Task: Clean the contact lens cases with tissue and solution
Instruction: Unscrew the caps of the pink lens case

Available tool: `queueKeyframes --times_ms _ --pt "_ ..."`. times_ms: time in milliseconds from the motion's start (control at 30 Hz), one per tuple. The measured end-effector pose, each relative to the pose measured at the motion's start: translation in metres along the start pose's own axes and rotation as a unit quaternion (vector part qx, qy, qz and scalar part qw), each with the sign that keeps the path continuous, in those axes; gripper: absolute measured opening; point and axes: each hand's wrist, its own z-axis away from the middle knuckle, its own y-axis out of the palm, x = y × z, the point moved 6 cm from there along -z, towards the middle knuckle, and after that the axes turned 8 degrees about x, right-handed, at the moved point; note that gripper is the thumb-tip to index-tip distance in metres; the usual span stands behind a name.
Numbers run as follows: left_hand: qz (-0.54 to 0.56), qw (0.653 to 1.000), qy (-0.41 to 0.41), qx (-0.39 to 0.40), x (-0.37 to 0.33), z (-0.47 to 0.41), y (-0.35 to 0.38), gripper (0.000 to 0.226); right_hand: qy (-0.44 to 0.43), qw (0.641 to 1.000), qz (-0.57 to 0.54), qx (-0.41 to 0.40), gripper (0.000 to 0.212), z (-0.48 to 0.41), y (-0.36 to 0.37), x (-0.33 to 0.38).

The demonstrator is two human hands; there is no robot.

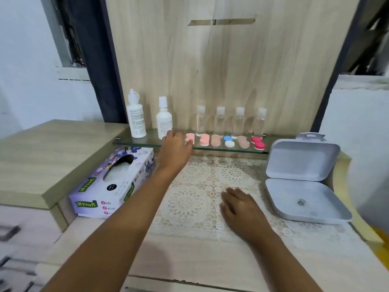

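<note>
A person's left hand [174,149] reaches onto the glass shelf [124,141], fingertips at the leftmost pink lens case [190,137]; whether the grip has closed on it cannot be told. The right hand [240,204] lies flat, grip released, on the lace mat [189,203] covering the surface, right of the tissue box [109,186].

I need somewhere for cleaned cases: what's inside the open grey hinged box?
The open grey hinged box holds one small ring-like item in its base, too small to identify; nothing covers the interior.
</note>
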Motion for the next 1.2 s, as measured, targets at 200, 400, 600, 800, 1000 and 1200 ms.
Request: queueKeyframes --times_ms 200,400,600,800,1000,1200 --pt "0.031 0.994 -0.079 0.064 0.014 -0.027 0.019 0.047 -0.007 1.000 -0.009 -0.023 0.055 -0.003 0.002 -0.003" --pt "0.057 0.994 -0.077 0.051 0.017 -0.030 0.017 0.031 -0.010 0.999 -0.010 -0.029 0.053 -0.004 0.001 -0.004" --pt "0.150 0.988 -0.015 0.027 0.004 0.007 -0.006 0.026 -0.014 0.999 -0.016 -0.035 0.045 -0.003 0.000 -0.003" --pt "0.218 0.962 0.050 0.159 0.000 0.061 0.000 0.022 -0.016 0.999 -0.023 -0.044 0.041 -0.003 -0.001 -0.002" --pt "0.190 0.942 0.042 0.274 0.011 0.090 0.042 0.025 -0.012 0.997 -0.054 -0.048 0.041 -0.005 0.001 -0.007" --pt "0.094 0.947 0.074 0.300 0.019 0.099 0.063 0.042 -0.011 0.993 -0.090 -0.080 0.034 -0.004 -0.005 -0.007"
